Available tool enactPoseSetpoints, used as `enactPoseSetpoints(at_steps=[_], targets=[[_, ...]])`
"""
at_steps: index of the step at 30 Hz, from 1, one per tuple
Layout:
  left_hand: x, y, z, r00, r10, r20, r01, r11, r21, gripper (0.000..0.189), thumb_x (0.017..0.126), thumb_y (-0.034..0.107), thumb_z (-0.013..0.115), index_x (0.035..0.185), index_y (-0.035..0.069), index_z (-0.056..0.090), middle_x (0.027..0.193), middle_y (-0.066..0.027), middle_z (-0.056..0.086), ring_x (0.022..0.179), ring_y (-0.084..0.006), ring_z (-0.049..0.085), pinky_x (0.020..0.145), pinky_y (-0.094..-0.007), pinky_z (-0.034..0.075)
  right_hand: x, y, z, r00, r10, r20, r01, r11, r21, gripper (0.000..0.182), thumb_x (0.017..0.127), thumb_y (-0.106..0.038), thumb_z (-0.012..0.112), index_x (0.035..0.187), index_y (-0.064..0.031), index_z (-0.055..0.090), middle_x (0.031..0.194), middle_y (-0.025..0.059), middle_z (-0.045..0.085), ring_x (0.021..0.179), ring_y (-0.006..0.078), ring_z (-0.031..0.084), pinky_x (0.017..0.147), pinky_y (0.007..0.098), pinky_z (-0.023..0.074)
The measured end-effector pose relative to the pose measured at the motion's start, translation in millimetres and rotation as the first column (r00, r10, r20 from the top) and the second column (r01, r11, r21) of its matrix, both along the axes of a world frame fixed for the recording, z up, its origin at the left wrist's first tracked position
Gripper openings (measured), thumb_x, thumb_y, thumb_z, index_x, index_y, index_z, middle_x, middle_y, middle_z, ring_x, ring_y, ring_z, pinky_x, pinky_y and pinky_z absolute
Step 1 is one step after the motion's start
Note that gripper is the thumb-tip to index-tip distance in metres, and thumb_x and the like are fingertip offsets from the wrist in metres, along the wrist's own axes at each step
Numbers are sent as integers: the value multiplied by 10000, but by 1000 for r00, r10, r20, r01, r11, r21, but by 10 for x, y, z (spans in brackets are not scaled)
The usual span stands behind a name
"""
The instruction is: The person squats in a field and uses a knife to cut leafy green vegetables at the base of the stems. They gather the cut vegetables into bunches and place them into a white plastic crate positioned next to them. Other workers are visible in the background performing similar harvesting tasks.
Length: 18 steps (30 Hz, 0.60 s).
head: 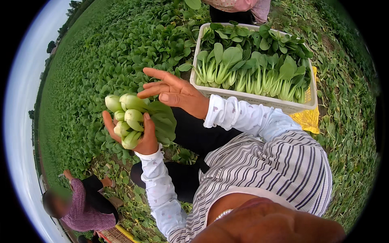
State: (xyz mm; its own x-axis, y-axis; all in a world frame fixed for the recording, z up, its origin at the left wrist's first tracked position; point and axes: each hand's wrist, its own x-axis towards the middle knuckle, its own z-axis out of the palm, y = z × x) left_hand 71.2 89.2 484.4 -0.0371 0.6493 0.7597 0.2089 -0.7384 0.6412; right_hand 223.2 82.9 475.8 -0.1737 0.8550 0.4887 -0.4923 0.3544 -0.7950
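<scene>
Gathered in my left hand [142, 133] is a bunch of several bok choy heads [133, 117]. Their pale, cut base ends face up and outward, and the green leaves spread to the right below my right hand. My left thumb presses against one stalk, and the fingers wrap the far side of the bunch. My right hand [179, 92] is raised just above it with its fingers apart. One right fingertip is beside the upper stalks; whether it touches them I cannot tell. Nothing is held in that hand.
A white plastic crate [252, 95] of upright bok choy [258, 73] stands by my right arm, over a yellow woven sack [307, 121]. Beyond it is a person in pink [237, 6]. Another person [88, 209] squats lower left, near a red-and-yellow crate [117, 235]. Growing greens [121, 57] spread ahead; loose leaves [343, 145] litter the ground.
</scene>
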Motion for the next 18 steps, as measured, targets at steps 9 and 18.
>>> enactPoseSetpoints(at_steps=[9,18], targets=[[156,-211,-132,747,98,-658,441,668,600,354,860,360,511,1203,303,446,1129,-159,507,954,-296,551,788,-391,428,314,-472,-498,869,397,-295,-485,562,-670,769,787,-708,330,1211,-80,462,1189,109,504,1072,225,510,905,379,439],[449,-226,-617,502,-57,-863,607,734,304,643,674,355,718,1227,393,393,1374,-51,345,1270,-292,308,1060,-499,70,701,-764,-949,827,-11,-563,-422,649,-632,353,815,-280,574,1056,-26,529,978,133,598,858,232,607,783,369,510]])
